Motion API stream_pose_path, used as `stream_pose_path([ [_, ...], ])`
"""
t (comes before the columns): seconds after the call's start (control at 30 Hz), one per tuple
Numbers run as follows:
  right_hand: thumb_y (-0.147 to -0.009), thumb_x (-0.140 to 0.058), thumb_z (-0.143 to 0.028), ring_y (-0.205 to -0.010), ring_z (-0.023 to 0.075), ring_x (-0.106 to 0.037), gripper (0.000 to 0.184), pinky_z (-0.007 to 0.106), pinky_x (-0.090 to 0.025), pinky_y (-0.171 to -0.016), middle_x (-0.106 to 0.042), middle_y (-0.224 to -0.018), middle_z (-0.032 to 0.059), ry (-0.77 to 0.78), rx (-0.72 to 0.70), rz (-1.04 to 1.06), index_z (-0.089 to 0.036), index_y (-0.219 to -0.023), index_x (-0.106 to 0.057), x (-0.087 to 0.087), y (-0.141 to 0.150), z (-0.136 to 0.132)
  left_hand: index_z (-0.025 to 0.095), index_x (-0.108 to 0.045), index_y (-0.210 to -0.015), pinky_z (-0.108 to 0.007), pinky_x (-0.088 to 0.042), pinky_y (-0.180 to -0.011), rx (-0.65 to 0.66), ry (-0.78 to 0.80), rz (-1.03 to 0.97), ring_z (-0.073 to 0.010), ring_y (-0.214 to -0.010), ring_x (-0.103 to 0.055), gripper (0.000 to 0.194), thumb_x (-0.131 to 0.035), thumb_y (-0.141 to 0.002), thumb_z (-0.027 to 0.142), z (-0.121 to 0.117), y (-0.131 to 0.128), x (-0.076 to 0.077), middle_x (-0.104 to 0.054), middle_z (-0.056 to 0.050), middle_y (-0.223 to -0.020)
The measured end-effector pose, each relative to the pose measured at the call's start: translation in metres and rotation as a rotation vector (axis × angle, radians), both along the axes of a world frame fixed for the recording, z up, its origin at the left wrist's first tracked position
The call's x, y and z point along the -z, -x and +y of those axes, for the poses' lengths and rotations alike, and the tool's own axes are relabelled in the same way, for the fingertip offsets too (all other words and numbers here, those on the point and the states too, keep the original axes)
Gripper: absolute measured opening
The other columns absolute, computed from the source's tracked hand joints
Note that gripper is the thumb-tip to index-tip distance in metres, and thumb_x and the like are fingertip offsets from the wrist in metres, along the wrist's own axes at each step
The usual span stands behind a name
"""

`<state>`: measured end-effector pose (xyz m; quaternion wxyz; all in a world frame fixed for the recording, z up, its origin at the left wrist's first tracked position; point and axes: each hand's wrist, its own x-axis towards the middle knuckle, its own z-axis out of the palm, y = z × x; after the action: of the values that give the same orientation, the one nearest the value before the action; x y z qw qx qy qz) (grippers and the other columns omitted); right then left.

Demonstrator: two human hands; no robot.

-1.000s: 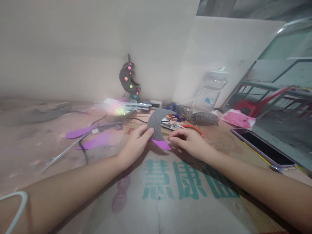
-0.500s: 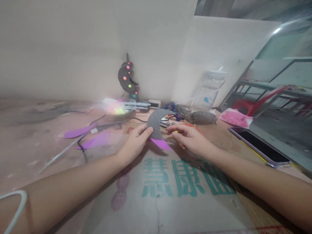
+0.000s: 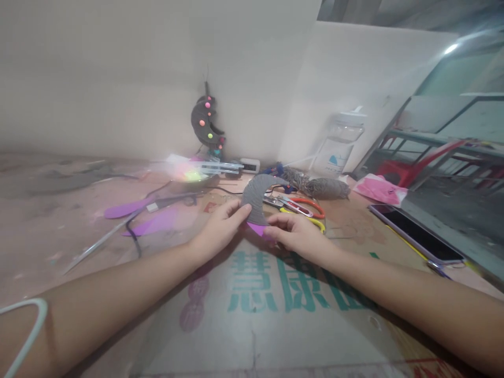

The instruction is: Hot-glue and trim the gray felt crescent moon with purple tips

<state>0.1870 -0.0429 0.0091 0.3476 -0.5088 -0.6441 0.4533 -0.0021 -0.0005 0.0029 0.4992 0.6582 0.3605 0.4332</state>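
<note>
A crescent shape [image 3: 258, 202], wrapped in grey yarn with a bare purple tip at the bottom, stands above a cardboard sheet [image 3: 275, 315] with green printed characters. My left hand [image 3: 220, 231] pinches the crescent's left edge between thumb and fingers. My right hand [image 3: 293, 233] has its fingers closed on the purple lower tip, covering most of it.
Just behind the hands lie scissors with orange and yellow handles [image 3: 301, 207], a ball of grey yarn [image 3: 323, 188] and a blue tool. Purple foam pieces [image 3: 129, 208] and a black cable [image 3: 136, 239] lie at the left. A finished crescent with coloured dots [image 3: 205, 123] leans on the wall. A phone [image 3: 417, 233], a pink bag and a plastic jug sit at the right.
My right hand has moved from beside the crescent back onto its purple tip, uncovering the scissors. My left hand has kept its hold.
</note>
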Motion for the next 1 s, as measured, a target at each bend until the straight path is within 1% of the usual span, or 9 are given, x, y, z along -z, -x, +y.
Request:
stream_pose_path([
  [0.07,-0.081,-0.066,-0.042,-0.051,0.0083,-0.050,0.025,0.020,-0.036,-0.047,-0.060,-0.061,-0.0028,0.012,-0.005,-0.036,-0.017,-0.084,-0.066,0.0004,-0.0011,0.0011,0.016,-0.066,-0.086,-0.026,-0.046,-0.072,0.015,-0.015,0.016,-0.0158,-0.075,-0.058,0.028,-0.056,-0.087,0.042,-0.0008,-0.0002,-0.0009,-0.064,-0.001,-0.076],
  [0.13,-0.082,-0.065,-0.040,-0.048,0.0078,-0.047,0.023,0.020,-0.035,-0.046,-0.057,-0.058,-0.0042,-0.006,0.015,-0.054,-0.017,-0.080,-0.063,-0.0006,-0.0021,0.0010,0.017,-0.065,-0.108,-0.026,-0.047,-0.073,0.023,-0.041,0.002,-0.0157,-0.077,-0.059,0.033,-0.053,-0.090,0.041,-0.0020,-0.0005,-0.0010,-0.066,-0.002,-0.082],
  [0.2,-0.082,-0.063,-0.042,-0.046,0.0075,-0.046,0.025,0.020,-0.034,-0.045,-0.056,-0.058,-0.0046,-0.035,0.025,-0.057,-0.018,-0.078,-0.062,-0.0015,-0.0027,0.0004,0.019,-0.051,-0.133,-0.027,-0.048,-0.075,0.029,-0.080,-0.012,-0.0157,-0.081,-0.060,0.047,-0.052,-0.091,0.040,-0.0036,-0.0005,-0.0007,-0.067,-0.004,-0.094],
  [0.27,-0.083,-0.063,-0.043,-0.045,0.0073,-0.045,0.026,0.020,-0.034,-0.043,-0.055,-0.058,-0.0049,-0.054,0.035,-0.054,-0.018,-0.077,-0.060,-0.0018,-0.0032,0.0002,0.021,-0.043,-0.141,-0.029,-0.049,-0.080,0.055,-0.136,0.040,-0.0164,-0.087,-0.061,0.057,-0.058,-0.088,0.036,-0.0056,-0.0003,-0.0004,-0.067,-0.006,-0.107],
  [0.33,-0.083,-0.062,-0.043,-0.044,0.0074,-0.045,0.027,0.020,-0.034,-0.043,-0.055,-0.058,-0.0049,-0.062,0.052,-0.057,-0.018,-0.076,-0.059,-0.0012,-0.0041,0.0010,0.019,-0.051,-0.134,-0.030,-0.049,-0.083,0.078,-0.190,0.143,-0.0178,-0.092,-0.062,0.053,-0.063,-0.084,0.030,-0.0078,0.0000,-0.0008,-0.066,-0.008,-0.114],
  [0.43,-0.084,-0.062,-0.042,-0.046,0.0076,-0.045,0.025,0.020,-0.034,-0.044,-0.056,-0.059,-0.0045,-0.077,0.052,-0.067,-0.017,-0.080,-0.062,0.0005,-0.0058,0.0036,0.017,-0.059,-0.121,-0.031,-0.049,-0.084,0.067,-0.235,0.204,-0.0184,-0.093,-0.062,0.039,-0.062,-0.083,0.024,-0.0100,0.0000,-0.0014,-0.065,-0.009,-0.115],
  [0.63,-0.082,-0.063,-0.039,-0.047,0.0082,-0.043,0.037,0.022,-0.033,-0.045,-0.054,-0.060,-0.0057,-0.069,0.020,0.026,-0.015,-0.110,-0.062,0.0012,-0.0049,0.0050,0.017,-0.059,-0.114,-0.031,-0.050,-0.086,0.047,-0.275,0.134,-0.0176,-0.097,-0.062,0.031,-0.058,-0.083,0.018,-0.0081,-0.0002,0.0037,-0.065,-0.008,-0.113],
  [0.87,-0.083,-0.061,-0.038,-0.057,0.0095,-0.047,0.024,0.023,-0.035,-0.051,-0.056,-0.070,-0.0030,-0.137,0.021,0.044,-0.017,-0.095,-0.063,0.0031,-0.0042,0.0043,0.018,-0.059,-0.114,-0.031,-0.050,-0.085,0.047,-0.307,0.158,-0.0160,-0.092,-0.063,0.031,-0.059,-0.083,0.016,-0.0072,-0.0002,0.0076,-0.064,-0.007,-0.112],
  [1.0,-0.083,-0.060,-0.035,-0.056,0.0095,-0.045,0.020,0.023,-0.034,-0.051,-0.053,-0.067,-0.0038,-0.155,0.012,0.026,-0.017,-0.092,-0.063,0.0040,-0.0049,0.0050,0.019,-0.058,-0.119,-0.031,-0.051,-0.087,0.048,-0.342,0.162,-0.0164,-0.094,-0.063,0.036,-0.059,-0.083,0.016,-0.0072,-0.0003,0.0084,-0.063,-0.007,-0.116],
])
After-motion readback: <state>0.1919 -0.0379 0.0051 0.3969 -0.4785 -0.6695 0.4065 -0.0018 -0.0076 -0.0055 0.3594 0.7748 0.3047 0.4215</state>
